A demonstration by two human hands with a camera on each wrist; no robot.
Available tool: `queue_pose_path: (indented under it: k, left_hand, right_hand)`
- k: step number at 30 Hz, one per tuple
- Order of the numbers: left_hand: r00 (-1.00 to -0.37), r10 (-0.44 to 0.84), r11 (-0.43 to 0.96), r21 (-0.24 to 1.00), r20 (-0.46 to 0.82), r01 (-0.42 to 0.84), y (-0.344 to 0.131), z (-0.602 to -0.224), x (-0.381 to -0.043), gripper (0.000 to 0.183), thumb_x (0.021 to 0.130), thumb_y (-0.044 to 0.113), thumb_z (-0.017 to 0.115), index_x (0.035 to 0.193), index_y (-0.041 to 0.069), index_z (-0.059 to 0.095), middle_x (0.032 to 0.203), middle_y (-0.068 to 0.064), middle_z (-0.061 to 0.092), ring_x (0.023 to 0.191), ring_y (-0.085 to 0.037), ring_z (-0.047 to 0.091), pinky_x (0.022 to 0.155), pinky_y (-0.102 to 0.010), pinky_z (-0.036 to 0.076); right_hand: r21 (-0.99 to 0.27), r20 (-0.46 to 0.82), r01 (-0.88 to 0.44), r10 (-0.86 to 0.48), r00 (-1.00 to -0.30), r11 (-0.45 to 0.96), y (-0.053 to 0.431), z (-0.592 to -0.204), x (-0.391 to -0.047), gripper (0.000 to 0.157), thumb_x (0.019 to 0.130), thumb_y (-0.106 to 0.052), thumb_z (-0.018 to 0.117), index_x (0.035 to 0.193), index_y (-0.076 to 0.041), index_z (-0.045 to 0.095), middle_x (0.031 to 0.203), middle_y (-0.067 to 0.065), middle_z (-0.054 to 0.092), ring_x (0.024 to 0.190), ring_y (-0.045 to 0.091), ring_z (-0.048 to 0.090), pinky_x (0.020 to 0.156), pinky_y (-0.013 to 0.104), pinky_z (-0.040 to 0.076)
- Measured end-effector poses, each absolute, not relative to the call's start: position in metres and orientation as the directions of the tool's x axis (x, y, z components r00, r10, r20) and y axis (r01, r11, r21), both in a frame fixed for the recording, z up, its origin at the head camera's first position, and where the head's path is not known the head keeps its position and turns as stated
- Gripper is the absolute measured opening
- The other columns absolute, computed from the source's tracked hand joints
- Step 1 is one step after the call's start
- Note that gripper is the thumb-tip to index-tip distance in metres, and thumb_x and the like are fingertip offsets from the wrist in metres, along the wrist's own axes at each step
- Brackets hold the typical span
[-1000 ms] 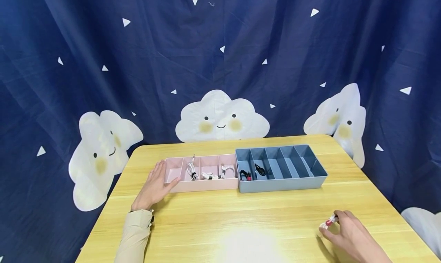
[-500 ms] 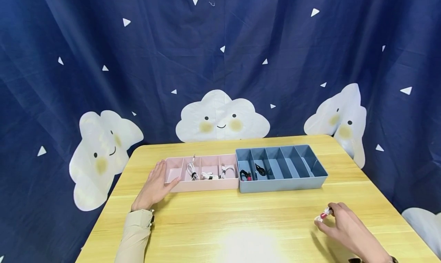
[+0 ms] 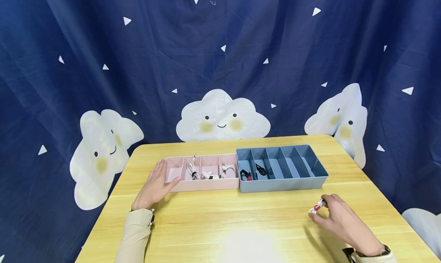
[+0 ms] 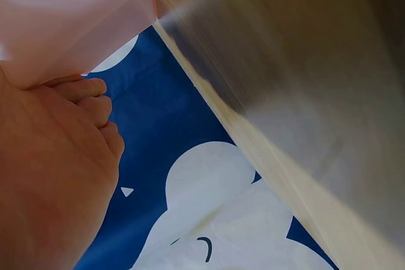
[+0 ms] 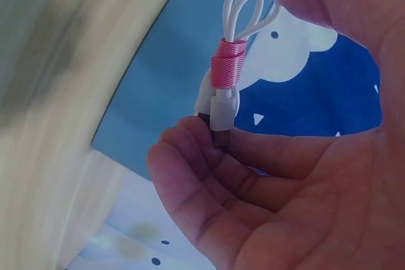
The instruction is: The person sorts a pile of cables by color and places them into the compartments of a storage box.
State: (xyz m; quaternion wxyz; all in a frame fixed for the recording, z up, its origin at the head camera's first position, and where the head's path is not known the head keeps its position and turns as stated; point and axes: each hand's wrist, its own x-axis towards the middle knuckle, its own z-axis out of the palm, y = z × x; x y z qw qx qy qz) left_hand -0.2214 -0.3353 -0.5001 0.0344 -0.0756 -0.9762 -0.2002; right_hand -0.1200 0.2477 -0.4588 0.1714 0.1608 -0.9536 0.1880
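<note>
Between thumb and fingertips, my right hand pinches a bundled white charging cable above the right side of the table. A pink-red tie wraps the bundle's middle; its loops touch the thumb and the plug end sits at the fingers in the right wrist view. My left hand rests against the left end of a pink divided box, thumb at the front corner, fingers along the side. White cables lie in several pink compartments; the leftmost holds nothing. A blue divided box adjoins it.
In the blue box, a black cable with a red part lies in the leftmost compartment, a black cable in the second. Both boxes stand toward the back of the wooden table. A dark blue cloud-print curtain hangs behind.
My right hand has carried the white cable a short way left and toward the back of the table, nearer the blue box. The left hand has stayed on the pink box.
</note>
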Motion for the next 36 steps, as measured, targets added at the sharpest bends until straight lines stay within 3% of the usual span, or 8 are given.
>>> queue_pose_path:
  k: [12, 18, 27, 36]
  left_hand:
    - [-0.985, 0.137, 0.905, 0.389, 0.109, 0.169, -0.335, -0.499, -0.223, 0.103, 0.101, 0.067, 0.047, 0.162, -0.009, 0.012, 0.173, -0.026, 0.009, 0.161, -0.045, 0.007, 0.129, -0.065, 0.012]
    - [-0.986, 0.137, 0.904, 0.394, 0.100, 0.165, -0.334, -0.499, -0.222, 0.104, 0.101, 0.067, 0.047, 0.161, -0.010, 0.012, 0.172, -0.027, 0.009, 0.161, -0.045, 0.006, 0.130, -0.064, 0.010]
    - [-0.986, 0.136, 0.908, 0.387, 0.095, 0.163, -0.335, -0.499, -0.221, 0.104, 0.101, 0.067, 0.046, 0.161, -0.010, 0.011, 0.172, -0.027, 0.008, 0.161, -0.046, 0.006, 0.130, -0.064, 0.009]
    - [-0.986, 0.138, 0.908, 0.386, 0.098, 0.165, -0.335, -0.498, -0.221, 0.104, 0.101, 0.068, 0.046, 0.161, -0.010, 0.012, 0.172, -0.027, 0.009, 0.161, -0.046, 0.007, 0.129, -0.065, 0.011]
  right_hand:
    - [-0.293, 0.415, -0.443, -0.304, -0.858, 0.848, 0.232, -0.442, -0.134, 0.030, 0.075, -0.017, 0.086, 0.083, -0.019, 0.057, 0.077, -0.010, 0.052, 0.073, 0.004, 0.046, 0.062, 0.024, 0.044]
    - [-0.290, 0.434, -0.459, -0.312, -0.845, 0.840, 0.225, -0.436, -0.139, 0.030, 0.075, -0.017, 0.085, 0.081, -0.018, 0.056, 0.077, -0.008, 0.046, 0.071, 0.005, 0.042, 0.061, 0.022, 0.038]
    - [-0.316, 0.371, -0.425, -0.302, -0.878, 0.848, 0.213, -0.426, -0.145, 0.028, 0.079, -0.020, 0.083, 0.080, -0.021, 0.055, 0.072, -0.007, 0.042, 0.067, 0.005, 0.036, 0.059, 0.021, 0.030]
    - [-0.331, 0.319, -0.409, -0.307, -0.897, 0.850, 0.206, -0.419, -0.151, 0.025, 0.082, -0.024, 0.082, 0.081, -0.019, 0.058, 0.075, -0.005, 0.048, 0.072, 0.011, 0.042, 0.061, 0.022, 0.035]
